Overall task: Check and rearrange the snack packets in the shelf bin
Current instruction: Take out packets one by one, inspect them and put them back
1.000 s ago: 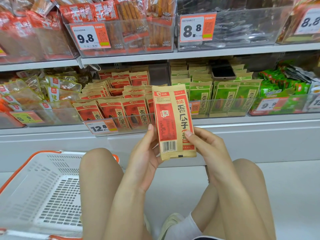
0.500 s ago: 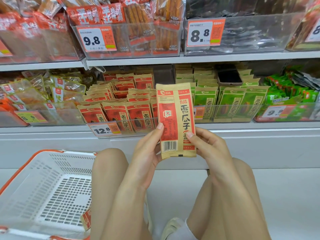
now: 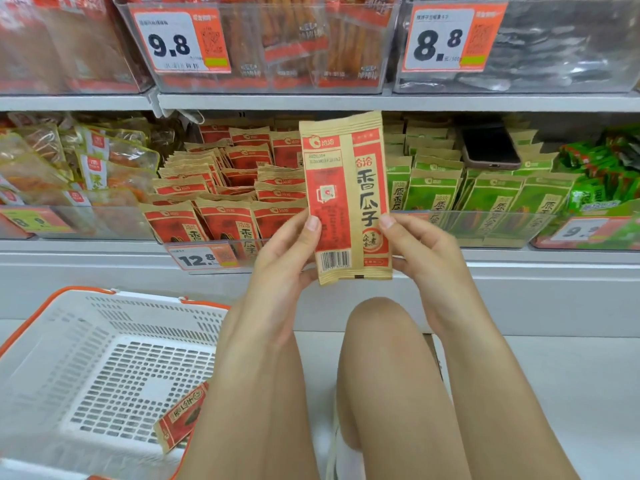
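Two shelves (image 3: 311,102) span the upper half of the frame. One white basket (image 3: 69,358) with orange rim occupies the lower left; one red packet (image 3: 181,419) lies inside it, near its right wall, partly hidden by a leg. On the lower shelf, centre-left, one clear bin (image 3: 207,245) holds red packets (image 3: 235,188) in overlapping rows; three stand in its front row, the total behind cannot be counted. Green packets (image 3: 485,199) fill the bin to its right, with one phone (image 3: 490,148) lying on top. Four price tags are readable or partly so: 9.8 (image 3: 181,41), 8.8 (image 3: 450,39), 12.8 (image 3: 204,259), and one at far right.

At centre frame, one held packet (image 3: 346,199) stands upright before the bin. The left hand (image 3: 287,258) pinches its lower left edge; the right hand (image 3: 419,247) pinches its lower right edge.
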`<state>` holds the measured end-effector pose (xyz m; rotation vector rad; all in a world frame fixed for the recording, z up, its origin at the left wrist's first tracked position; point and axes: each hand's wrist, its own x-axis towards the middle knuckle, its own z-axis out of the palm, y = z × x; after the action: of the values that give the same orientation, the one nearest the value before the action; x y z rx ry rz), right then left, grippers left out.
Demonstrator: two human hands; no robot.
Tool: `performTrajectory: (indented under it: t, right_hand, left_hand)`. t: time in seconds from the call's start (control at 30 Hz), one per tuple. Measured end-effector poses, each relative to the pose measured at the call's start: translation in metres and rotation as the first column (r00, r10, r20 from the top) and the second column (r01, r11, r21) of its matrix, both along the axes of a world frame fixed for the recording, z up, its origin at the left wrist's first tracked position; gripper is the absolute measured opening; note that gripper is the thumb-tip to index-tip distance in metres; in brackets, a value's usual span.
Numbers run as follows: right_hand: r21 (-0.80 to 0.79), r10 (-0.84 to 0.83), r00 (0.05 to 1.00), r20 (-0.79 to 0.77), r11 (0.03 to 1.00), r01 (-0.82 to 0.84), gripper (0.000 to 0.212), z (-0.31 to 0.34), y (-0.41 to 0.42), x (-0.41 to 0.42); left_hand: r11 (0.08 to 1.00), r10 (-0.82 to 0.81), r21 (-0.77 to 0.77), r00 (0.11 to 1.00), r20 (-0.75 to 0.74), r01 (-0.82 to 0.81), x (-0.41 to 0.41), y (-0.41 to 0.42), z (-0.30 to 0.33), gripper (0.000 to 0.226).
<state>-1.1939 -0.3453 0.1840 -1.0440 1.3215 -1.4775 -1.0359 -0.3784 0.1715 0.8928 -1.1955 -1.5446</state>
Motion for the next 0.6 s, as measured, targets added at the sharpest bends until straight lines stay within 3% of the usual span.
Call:
performTrajectory:
  t: [0.23,0.37,0.47,0.6]
  right_hand:
    - [-0.024,0.0,0.999,0.045,1.0,0.001,0.019,-0.008,-0.03,0.004]
    - [0.005,-0.01,0.989,0.147,1.0,0.009,0.02,-0.021,-0.043,0.011]
    - [0.029,0.014,0.979,0.203,0.999,-0.02,0.029,-0.035,-0.047,0.017]
    - [0.051,0.0,0.971,0.239,0.999,-0.013,0.05,-0.05,-0.05,0.016]
  left_hand:
    - [0.999,-0.054,-0.005,0.999,-0.005,0.054,0.0,-0.026,-0.014,0.049]
    - [0.989,-0.104,0.097,0.993,-0.054,0.109,0.004,-0.04,-0.038,0.041]
    - [0.976,-0.155,0.136,0.982,-0.105,0.169,0.01,-0.049,-0.051,0.05]
    - [0.974,-0.173,0.133,0.981,-0.086,0.183,0.014,-0.056,-0.059,0.034]
